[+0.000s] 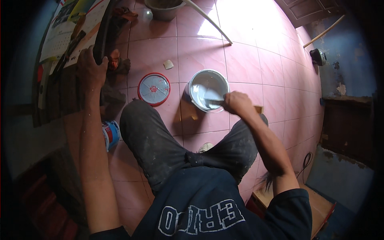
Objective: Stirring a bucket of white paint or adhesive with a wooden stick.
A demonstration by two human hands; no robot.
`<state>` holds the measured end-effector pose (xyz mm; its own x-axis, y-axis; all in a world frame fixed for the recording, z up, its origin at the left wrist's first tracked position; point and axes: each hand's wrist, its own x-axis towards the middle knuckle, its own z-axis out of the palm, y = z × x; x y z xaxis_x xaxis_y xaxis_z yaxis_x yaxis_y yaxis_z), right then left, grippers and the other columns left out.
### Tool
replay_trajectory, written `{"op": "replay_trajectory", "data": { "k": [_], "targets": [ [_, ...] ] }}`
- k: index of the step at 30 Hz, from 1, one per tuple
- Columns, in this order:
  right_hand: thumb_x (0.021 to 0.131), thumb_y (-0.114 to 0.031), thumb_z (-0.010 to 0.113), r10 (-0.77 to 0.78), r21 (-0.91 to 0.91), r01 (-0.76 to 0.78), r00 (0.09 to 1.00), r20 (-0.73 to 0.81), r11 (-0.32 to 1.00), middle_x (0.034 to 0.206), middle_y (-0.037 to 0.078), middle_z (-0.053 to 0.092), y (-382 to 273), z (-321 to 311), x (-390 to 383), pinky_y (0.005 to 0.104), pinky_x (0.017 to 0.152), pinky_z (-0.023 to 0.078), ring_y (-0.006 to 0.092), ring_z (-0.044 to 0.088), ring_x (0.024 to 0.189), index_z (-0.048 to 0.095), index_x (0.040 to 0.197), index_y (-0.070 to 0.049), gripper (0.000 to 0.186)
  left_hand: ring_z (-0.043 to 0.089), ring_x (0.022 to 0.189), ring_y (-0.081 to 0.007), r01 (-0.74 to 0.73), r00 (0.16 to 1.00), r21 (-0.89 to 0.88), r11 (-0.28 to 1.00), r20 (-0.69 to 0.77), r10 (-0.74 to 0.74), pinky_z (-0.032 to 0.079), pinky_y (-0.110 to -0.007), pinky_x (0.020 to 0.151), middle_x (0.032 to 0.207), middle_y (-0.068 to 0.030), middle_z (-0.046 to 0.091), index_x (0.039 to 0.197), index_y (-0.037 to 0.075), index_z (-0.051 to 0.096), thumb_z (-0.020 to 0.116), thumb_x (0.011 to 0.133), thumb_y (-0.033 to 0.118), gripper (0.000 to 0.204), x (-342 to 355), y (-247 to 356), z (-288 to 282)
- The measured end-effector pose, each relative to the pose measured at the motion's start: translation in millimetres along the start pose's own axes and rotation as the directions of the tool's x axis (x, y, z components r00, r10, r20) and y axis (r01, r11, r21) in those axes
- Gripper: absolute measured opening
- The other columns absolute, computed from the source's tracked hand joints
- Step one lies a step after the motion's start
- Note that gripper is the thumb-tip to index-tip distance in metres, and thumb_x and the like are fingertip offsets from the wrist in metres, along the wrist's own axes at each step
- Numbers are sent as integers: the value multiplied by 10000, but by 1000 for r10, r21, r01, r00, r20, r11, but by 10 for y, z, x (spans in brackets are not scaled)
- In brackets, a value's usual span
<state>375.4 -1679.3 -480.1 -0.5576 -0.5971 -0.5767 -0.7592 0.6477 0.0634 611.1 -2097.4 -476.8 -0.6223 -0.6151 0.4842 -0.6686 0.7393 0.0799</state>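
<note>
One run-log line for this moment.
left hand: near printed sheet; right hand: holds flat tool at bucket mouth; red-rimmed lid: on floor, left of bucket

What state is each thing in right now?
White-rimmed bucket: upright, open, whitish inside.
Flat tool: in the right hand, end inside the bucket.
Red-rimmed lid: off, flat on the floor.
Blue container: partly hidden, open or closed unclear.
Grey tub: upright, partly out of frame.
</note>
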Motion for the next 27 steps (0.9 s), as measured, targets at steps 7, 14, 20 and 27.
{"op": "replay_trajectory", "data": {
  "k": [7, 14, 20, 27],
  "targets": [
    [933, -306, 467, 149, 43, -143, 971, -189, 989, 801, 243, 677, 297, 419, 5, 499, 706, 544, 370, 691, 784, 697, 859, -71, 337, 504, 1216, -352, 9, 999, -28, 1000, -34, -9, 454, -487, 972, 1270, -154, 526, 1287, 105, 513, 722, 801, 299, 564, 53, 152, 2],
    [930, -342, 510, 30, 64, -19, 984, -174, 998, 805, 222, 678, 375, 36, 6, 514, 685, 528, 394, 673, 760, 665, 843, -72, 323, 512, 1209, -366, 16, 996, -42, 999, -89, -20, 429, -460, 1008, 1260, -179, 550, 1306, 77, 517, 735, 799, 286, 591, 1, 61, 40],
    [940, -311, 492, -130, -98, 120, 986, -105, 988, 757, 233, 656, -23, 153, -100, 516, 685, 526, 404, 661, 729, 653, 847, -34, 334, 535, 1168, -360, 28, 993, -70, 997, -114, -36, 441, -464, 984, 1224, -167, 569, 1260, 68, 538, 728, 794, 306, 556, -10, 73, -5],
    [945, -404, 511, 111, -79, -124, 983, -146, 989, 807, 245, 670, 306, 209, 86, 524, 716, 519, 431, 659, 811, 666, 912, -82, 358, 358, 1363, -332, 292, 946, -48, 955, 165, -281, 312, -485, 1103, 1442, -183, 405, 1386, 49, 442, 686, 850, 376, 673, 43, 318, -275]
  ]
}}
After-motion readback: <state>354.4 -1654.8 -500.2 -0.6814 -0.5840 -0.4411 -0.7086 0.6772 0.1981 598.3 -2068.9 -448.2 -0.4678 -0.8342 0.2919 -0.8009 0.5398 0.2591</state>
